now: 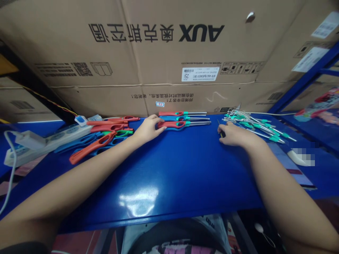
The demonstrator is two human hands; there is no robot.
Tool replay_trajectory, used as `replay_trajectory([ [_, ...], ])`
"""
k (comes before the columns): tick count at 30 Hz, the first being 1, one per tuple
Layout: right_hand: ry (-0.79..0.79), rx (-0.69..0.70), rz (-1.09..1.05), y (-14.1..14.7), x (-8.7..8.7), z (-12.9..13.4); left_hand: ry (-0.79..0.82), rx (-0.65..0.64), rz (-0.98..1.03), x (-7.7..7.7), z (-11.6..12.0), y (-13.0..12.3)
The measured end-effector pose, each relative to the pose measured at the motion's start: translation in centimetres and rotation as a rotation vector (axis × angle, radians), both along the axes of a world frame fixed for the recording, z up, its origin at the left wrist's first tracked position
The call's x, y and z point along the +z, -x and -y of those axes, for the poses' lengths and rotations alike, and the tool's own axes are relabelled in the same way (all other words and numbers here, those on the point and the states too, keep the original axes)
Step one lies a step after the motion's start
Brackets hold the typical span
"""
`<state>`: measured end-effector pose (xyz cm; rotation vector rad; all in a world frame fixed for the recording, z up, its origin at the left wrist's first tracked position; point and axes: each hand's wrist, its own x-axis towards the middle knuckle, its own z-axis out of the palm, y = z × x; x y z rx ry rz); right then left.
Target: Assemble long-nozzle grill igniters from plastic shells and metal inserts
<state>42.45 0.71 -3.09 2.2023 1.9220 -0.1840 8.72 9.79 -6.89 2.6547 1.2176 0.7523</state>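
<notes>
Inverted cardboard (148, 53) with dark print stood as a wall behind a glossy blue tabletop (164, 165) that caught a bright white glare, with blue shelf posts (305, 79) at right and reddish floor (76, 241) below.

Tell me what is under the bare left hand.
The bare left hand grips the rear of a red plastic handle; a blue plastic handle shows just below it. Whatever the palm and fingers cover cannot be seen.
</notes>
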Motion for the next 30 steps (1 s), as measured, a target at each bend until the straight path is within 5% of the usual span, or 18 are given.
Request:
replay_trajectory([
  [9,-0.055,0.029,0.023,-0.5,-0.5,-0.4,-0.055,0.066,-0.100,1.6,1.7,0.5],
  [13,-0.203,0.049,0.016,-1.1,-0.2,-0.3,-0.055,0.120,-0.202,4.2,1.8,3.8],
  [17,-0.420,0.093,-0.031,-1.4,0.0,-0.3,0.073,0.314,-0.398,5.7,0.8,8.8],
  [22,-0.569,0.158,-0.153,-0.3,0.2,-0.2,0.061,0.473,-0.441,4.9,0.7,12.5],
  [30,-0.589,0.226,-0.231,0.9,0.0,-0.2,0.132,0.537,-0.500,3.9,0.7,13.6],
])
